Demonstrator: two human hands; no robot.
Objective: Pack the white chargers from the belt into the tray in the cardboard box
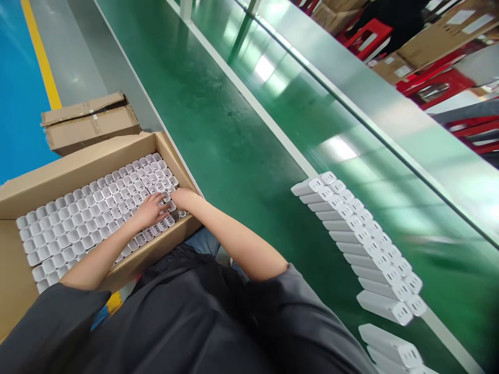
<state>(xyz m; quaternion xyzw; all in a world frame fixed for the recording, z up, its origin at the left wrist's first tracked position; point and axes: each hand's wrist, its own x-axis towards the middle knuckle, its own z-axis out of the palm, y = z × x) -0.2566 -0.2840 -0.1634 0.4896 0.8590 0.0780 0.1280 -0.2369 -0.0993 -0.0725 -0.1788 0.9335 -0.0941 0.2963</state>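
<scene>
An open cardboard box [117, 150] holds many white plastic charger housings [83, 218], packed upright in close rows. Those at its right end show dark slots on top; farther left, the tops look like plain hollow openings. My left hand [153, 209] lies over the right part of the rows, its fingers spread and touching the housings. Close beside it, my right hand [182, 199] is bent down inside the box's right edge, with its fingers curled against the housings. Those fingertips are hidden, and what they grip cannot be made out.
A green conveyor belt [218, 119] runs diagonally past the box. On it at right stand double rows of white slotted housings [364, 244], with more [393, 348] nearer me. Behind the box sits a closed carton [91, 124]. Red stools [366, 39] and cartons [440, 41] are beyond the metal ledge.
</scene>
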